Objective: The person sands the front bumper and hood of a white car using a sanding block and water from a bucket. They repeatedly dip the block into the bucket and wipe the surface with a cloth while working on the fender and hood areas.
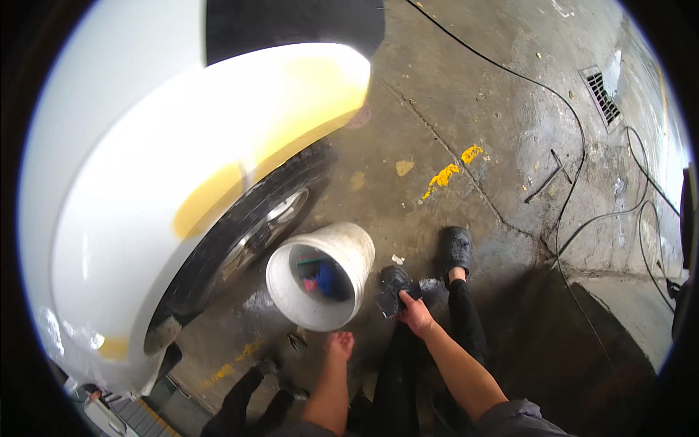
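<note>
Fingers of the right hand are closed around a dark flat pad; left of them, those of the left hand are curled, seemingly empty, near a white bucket. Beyond, yellow patches appear applied but left uncoated on the white fender.

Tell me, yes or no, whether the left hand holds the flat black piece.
No, the flat black piece is in the right hand, well apart from the left hand.

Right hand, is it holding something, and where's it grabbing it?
The right hand holds a dark flat thing by its near edge, thumb on top. I can't tell what it is.
</note>
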Demonstrator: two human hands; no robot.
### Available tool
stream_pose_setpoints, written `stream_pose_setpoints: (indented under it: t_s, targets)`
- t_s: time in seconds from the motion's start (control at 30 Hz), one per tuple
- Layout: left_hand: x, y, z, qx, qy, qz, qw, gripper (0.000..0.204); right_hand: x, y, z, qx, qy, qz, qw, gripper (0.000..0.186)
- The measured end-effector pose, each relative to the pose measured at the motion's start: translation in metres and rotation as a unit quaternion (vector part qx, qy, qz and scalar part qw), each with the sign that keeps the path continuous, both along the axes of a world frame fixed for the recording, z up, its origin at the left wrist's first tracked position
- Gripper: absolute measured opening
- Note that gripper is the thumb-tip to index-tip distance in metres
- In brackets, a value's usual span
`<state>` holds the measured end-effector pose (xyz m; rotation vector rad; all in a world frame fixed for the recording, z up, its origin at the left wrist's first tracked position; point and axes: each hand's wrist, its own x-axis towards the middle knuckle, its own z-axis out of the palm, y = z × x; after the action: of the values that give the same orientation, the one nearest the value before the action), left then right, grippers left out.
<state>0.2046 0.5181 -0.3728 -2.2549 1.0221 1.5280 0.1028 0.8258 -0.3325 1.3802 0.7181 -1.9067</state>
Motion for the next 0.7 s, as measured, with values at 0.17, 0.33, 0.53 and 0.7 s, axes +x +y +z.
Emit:
stream_pose_setpoints:
  t_s: [0.17, 0.33, 0.53, 0.7]
  targets:
    - [0.011, 0.053, -0.084, 0.12, 0.167, 0.168, 0.964, 0.055, -0.009, 0.0, -0.032, -0.072, -0.024, -0.109, 0.991, 0.037]
    - [-0.074, 0.146, -0.095, 0.095, 0.283, 0.211, 0.931, 0.048, -0.027, 0.002, -0.057, -0.096, 0.028, -0.185, 0.978, 0.038]
    - [-0.057, 0.13, -0.059, 0.14, 0.321, 0.16, 0.923, 0.04, -0.071, -0.067, -0.037, -0.058, 0.061, -0.04, 0.996, 0.041]
    - [-0.021, 0.079, -0.023, 0.103, 0.335, 0.125, 0.928, 0.047, -0.079, -0.078, -0.054, -0.044, 0.042, 0.048, 0.997, 0.048]
